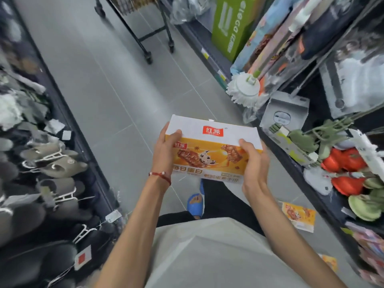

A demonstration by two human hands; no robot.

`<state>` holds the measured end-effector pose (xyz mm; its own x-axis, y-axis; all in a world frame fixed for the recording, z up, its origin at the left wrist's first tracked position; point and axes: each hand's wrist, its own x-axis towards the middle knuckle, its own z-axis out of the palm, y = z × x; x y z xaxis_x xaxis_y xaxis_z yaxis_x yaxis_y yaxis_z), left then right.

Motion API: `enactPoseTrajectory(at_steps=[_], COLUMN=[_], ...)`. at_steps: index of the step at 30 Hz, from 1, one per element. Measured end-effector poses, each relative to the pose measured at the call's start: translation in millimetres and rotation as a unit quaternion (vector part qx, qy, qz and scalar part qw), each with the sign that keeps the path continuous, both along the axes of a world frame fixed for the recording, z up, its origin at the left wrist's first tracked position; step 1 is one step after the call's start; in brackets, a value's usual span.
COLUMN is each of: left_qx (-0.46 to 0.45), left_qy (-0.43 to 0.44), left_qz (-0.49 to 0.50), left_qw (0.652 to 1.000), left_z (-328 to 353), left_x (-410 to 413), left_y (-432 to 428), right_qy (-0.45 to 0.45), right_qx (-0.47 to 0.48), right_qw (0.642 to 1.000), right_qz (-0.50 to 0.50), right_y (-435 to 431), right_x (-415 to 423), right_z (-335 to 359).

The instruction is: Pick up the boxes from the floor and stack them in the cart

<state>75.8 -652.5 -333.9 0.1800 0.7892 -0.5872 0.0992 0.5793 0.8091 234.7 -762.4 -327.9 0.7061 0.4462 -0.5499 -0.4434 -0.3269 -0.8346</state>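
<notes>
Box [212,150]: white top with a red logo, orange front printed with snack bars and a spotted cartoon dog. Off the floor, long side across, front face tipped toward the camera. Left hand [166,150] grips its left end, right hand [254,163] its right end.

Second box [299,216]: same print, flat on the floor at its right edge.

Cart [143,23]: black wire frame on wheels, far end of the floor, only partly in view.

A grey tiled floor [99,84] forms a narrow aisle between dark shelving. A white mop head [244,90] hangs at the aisle's right edge. Beyond the mop head stands a green carton [232,26], nearer than it lie red and green goods [342,163], and across the aisle from it hang slippers [60,163].
</notes>
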Motion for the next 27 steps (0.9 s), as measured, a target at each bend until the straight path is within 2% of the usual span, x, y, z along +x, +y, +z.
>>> enactPoseTrajectory(at_steps=[9, 15, 27], left_qx=[0.026, 0.028, 0.025], left_qy=[0.03, 0.014, 0.017], left_qz=[0.122, 0.185, 0.204], left_qw=[0.992, 0.982, 0.978], left_z=[17.8, 31.2, 23.0], left_x=[24.5, 32.7, 7.1], left_y=[109.1, 170.6, 368.1], right_qy=[0.013, 0.005, -0.003], right_qx=[0.017, 0.025, 0.026], right_qw=[0.993, 0.982, 0.978], right_qz=[0.116, 0.188, 0.208], right_y=[156.5, 245.8, 447.1], right_x=[45.6, 61.3, 35.0], right_z=[3.3, 9.9, 3.5])
